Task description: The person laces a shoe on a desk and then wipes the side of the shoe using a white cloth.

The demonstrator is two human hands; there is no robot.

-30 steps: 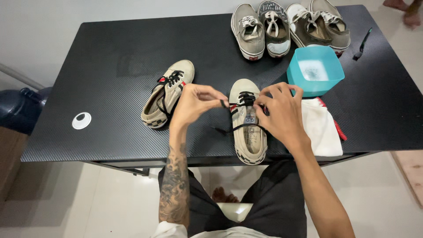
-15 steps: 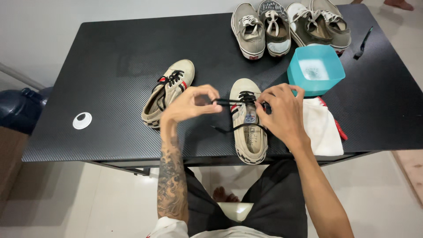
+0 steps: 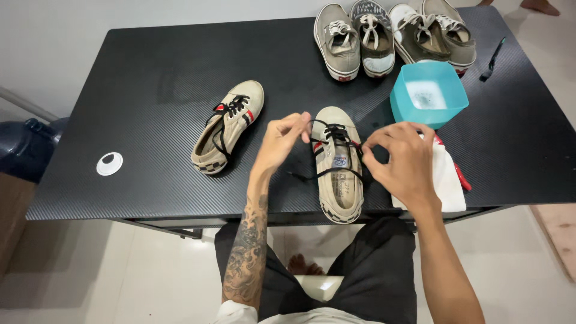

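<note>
From the head view, a black lace [image 3: 329, 127] of the beige shoe [image 3: 339, 165] at the table's [image 3: 150, 78] near edge is pinched by the left hand [image 3: 282, 141]. The right hand [image 3: 401, 163] hovers loosely curled, empty, over a white cloth [image 3: 447, 180]. Beside it stands a teal bowl [image 3: 428, 93]; a second beige shoe [image 3: 228, 127] lies left.

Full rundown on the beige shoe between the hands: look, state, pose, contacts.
The beige shoe is a low-top sneaker, canvas by the look of it, with a checkered strip at the heel, red accents at the sides and a printed insole. It lies sole down on the black table, toe pointing away from the person. Its black lace is threaded through the upper eyelets, with a loose end trailing left across the table. The left hand pinches the lace at the shoe's left edge; the right hand hovers at its right side, contact unclear.
</note>
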